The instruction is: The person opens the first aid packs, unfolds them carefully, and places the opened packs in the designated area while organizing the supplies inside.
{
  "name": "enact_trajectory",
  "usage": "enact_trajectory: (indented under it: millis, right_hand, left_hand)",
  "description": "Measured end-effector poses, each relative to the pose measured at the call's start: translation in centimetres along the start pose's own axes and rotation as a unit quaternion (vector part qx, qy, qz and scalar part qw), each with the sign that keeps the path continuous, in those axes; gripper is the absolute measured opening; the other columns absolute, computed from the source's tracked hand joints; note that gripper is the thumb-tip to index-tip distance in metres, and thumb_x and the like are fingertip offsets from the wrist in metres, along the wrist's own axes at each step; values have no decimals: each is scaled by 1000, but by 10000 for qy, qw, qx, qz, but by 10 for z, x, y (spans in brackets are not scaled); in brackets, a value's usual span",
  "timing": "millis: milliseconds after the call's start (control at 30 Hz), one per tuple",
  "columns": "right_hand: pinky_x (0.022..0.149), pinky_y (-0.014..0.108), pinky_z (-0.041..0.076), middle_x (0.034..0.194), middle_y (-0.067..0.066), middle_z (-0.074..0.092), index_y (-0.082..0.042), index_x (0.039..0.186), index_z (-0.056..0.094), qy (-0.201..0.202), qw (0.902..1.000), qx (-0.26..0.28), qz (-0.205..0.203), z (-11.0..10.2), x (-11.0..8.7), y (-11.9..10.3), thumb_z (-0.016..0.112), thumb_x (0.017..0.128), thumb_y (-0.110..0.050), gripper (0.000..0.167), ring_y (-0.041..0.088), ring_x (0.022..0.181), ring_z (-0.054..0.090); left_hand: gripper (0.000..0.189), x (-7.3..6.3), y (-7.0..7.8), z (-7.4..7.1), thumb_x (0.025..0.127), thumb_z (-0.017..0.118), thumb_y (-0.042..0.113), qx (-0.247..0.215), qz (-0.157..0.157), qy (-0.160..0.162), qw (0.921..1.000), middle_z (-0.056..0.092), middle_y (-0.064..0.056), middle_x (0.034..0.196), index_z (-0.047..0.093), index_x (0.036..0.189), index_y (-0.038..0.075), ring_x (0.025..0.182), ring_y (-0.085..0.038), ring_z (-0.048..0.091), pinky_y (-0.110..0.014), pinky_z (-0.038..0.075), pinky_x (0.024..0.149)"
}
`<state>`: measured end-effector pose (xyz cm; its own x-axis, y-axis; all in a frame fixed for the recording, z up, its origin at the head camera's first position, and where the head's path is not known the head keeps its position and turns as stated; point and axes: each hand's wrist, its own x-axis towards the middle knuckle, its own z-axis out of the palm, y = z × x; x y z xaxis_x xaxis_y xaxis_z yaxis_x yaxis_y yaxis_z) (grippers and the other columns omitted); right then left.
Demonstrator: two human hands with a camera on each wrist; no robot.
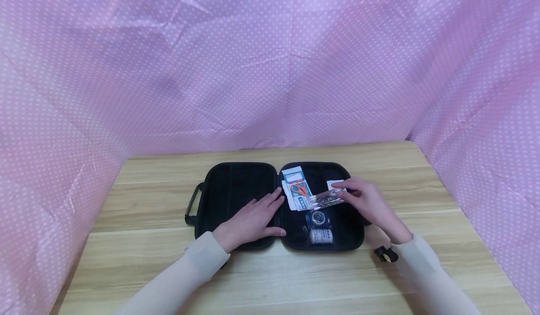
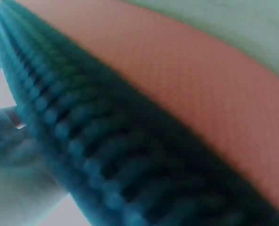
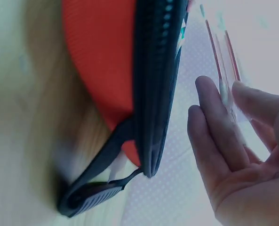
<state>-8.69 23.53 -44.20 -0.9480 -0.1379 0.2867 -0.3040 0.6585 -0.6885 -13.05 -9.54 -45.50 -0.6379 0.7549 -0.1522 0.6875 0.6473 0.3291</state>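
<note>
Left hand slanting across case, fingers straight; right hand, fingers pinching swab packet

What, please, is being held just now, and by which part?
The right hand pinches a slim clear plastic packet of white-tipped sticks near its right end in the head view; the left hand holds nothing.

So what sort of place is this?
Possibly a makeshift recording booth: pink dotted cloth hangs behind and to both sides of a wood-grain table, where an open case lies.
</note>
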Motion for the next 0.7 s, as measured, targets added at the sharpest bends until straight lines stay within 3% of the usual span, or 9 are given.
enact_trajectory:
  millis: [133,233,400,533,700]
  right_hand:
    - [70,23,60,110,16,71,2,116,75,-121,9974,473,536,-5,-5,4,71,96,0,20,15,84,70]
    - [67,28,62,114,24,66,9,119,71,-197,9915,953,863,-8,-8,6,68,98,3,22,25,82,75]
    - [74,21,59,118,25,66,9,118,71,-52,9920,824,959,-13,-12,13,70,96,4,23,30,91,73]
    - [81,11,52,120,21,69,4,117,74,46,9928,545,1065,-18,-16,17,71,98,-5,21,21,100,70]
    - [81,8,50,119,21,70,2,114,75,127,9936,458,1027,-25,-21,23,69,100,-8,19,-1,97,66]
  left_hand:
    - [90,0,0,0,94,66,62,-16,-15,-18,10000,20,-8,172,38,161,8,154,-27,31,-58,35,117]
    - [91,0,0,0,94,66,62,-28,-43,-33,10000,20,-8,172,37,161,9,154,-27,30,-58,35,117]
    - [90,1,0,0,94,66,62,-50,-88,-33,9999,19,-7,172,37,161,10,154,-27,30,-58,34,118]
    - [90,1,1,-1,94,67,62,-70,-109,-44,9999,19,-7,172,37,161,10,154,-28,30,-58,34,118]
    - [90,1,2,-2,94,67,62,-79,-139,-75,9998,19,-6,172,37,161,10,154,-28,30,-58,34,118]
